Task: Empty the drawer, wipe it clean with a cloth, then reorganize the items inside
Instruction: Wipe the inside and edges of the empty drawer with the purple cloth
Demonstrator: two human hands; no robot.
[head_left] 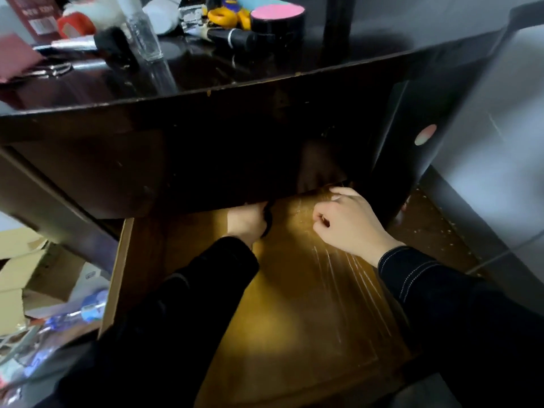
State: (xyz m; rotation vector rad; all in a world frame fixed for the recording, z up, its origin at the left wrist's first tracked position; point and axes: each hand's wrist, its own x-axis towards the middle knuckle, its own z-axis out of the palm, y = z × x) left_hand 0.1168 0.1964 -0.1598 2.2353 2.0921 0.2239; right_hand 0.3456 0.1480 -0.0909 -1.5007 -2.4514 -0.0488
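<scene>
Deep in the open drawer (141, 260), the left hand (247, 220) closes on a small dark object (268, 222) at the back, while the right hand (346, 222), loosely curled and empty, rests on the clear liner (347, 278). Emptying looks nearly done, removed items crowding the worktop (206, 72); next, likely, comes lifting this piece out, then wiping.

dark glossy cabinet top (206, 75), grey wall (500, 119), brown speckled floor (432, 231), cardboard boxes (35, 272) at left

Both arms wear black long sleeves; the right sleeve (418, 278) shows white contrast stitching along cuff and seam.
</scene>
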